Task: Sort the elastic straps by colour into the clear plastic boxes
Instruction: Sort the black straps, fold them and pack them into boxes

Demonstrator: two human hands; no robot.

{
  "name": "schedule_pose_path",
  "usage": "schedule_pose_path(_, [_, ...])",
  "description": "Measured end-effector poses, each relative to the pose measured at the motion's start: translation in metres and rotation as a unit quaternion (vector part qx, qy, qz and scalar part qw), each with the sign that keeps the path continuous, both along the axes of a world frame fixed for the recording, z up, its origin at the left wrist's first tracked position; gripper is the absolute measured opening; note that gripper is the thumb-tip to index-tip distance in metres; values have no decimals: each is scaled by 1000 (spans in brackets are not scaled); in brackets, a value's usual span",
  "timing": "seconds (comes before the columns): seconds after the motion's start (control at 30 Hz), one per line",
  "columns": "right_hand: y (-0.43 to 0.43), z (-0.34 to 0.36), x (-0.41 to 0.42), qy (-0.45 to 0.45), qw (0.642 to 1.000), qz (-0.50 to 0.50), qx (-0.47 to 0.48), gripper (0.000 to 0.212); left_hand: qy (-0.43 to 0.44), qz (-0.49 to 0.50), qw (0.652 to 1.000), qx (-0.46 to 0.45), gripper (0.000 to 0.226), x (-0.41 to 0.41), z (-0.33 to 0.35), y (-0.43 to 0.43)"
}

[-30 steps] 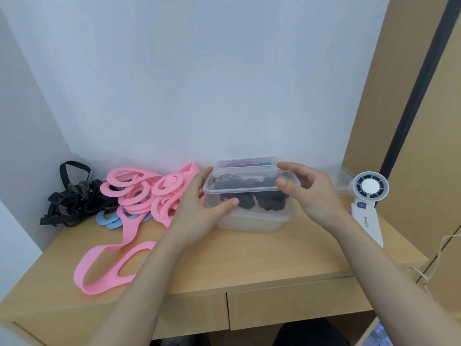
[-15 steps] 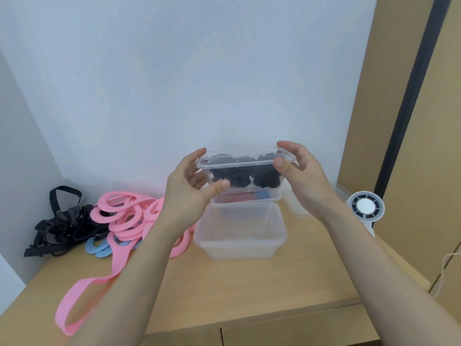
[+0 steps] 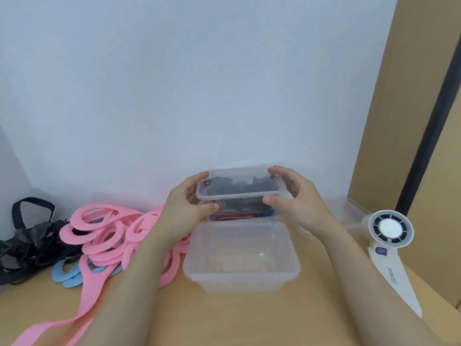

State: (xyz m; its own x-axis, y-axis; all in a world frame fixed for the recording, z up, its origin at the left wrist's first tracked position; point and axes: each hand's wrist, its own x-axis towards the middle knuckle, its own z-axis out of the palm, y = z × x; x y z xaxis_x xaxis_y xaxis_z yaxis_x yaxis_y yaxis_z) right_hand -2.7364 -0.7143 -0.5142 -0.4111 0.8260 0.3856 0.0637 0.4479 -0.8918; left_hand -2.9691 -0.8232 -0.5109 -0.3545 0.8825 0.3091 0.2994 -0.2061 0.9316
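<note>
The dark-filled clear plastic box [image 3: 237, 193] you hold hides most of the rear clear plastic box [image 3: 239, 217]; only a red and blue strip shows; the long pink elastic strap [image 3: 92, 295] and the black strap pile [image 3: 25, 248] run off frame

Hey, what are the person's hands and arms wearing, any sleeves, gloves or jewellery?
The left hand and right hand are bare: no gloves, rings or watch. Both forearms are uncovered down to the frame edge, with no sleeves in view.
</note>
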Motion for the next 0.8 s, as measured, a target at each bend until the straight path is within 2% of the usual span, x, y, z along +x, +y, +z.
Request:
schedule_pose_path(0.2, [-3, -7, -5, -29, 999, -2, 21, 61, 12, -22, 1000, -7, 85, 3, -5, -10])
schedule_pose_path(0.37, [-9, -9, -5, -42, 999, 6, 20, 72, 22, -35, 999, -20, 93, 5, -7, -13])
schedule_pose_path(0.57, [-12, -13, -9, -3, 999, -26, 21, 52, 29, -67, 997, -25, 99, 6, -13, -18])
schedule_pose_path(0.8, [-12, -14, -7, 10, 999, -45, 14, 57, -1, -101, 994, -41, 105, 7, -12, -20])
